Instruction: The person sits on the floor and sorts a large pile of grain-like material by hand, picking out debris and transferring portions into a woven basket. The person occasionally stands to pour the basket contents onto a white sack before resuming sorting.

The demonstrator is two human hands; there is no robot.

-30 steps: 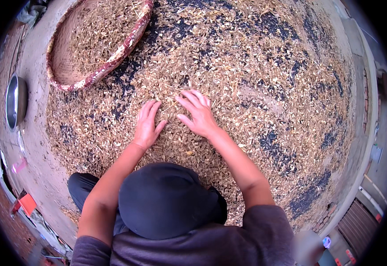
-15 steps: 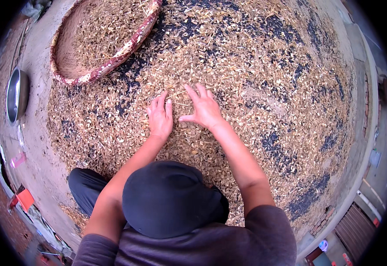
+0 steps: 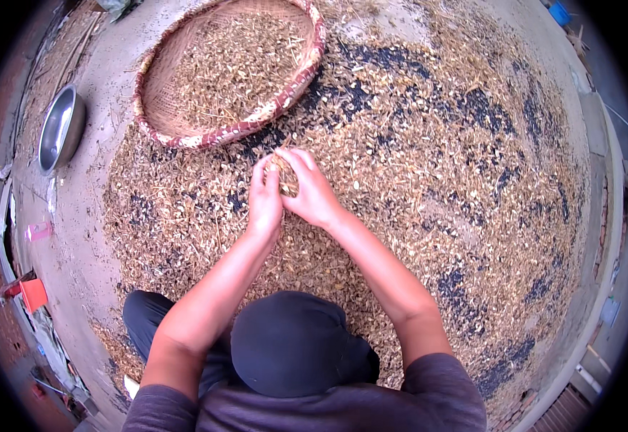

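Bright, diffuse light leaves only soft shadows, the metal basin gleams, and edges curve toward blackened corners.

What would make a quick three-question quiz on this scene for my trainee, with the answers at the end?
1. True or false: the metal basin stands to the left of the woven tray.
2. Multiple choice: what shows between the left hand and right hand?
A) a wooden spoon
B) dry plant bits
C) a glass bottle
3. Open question: which two colours pattern the tray's rim?

Key: 1. True. 2. B. 3. Red and cream.
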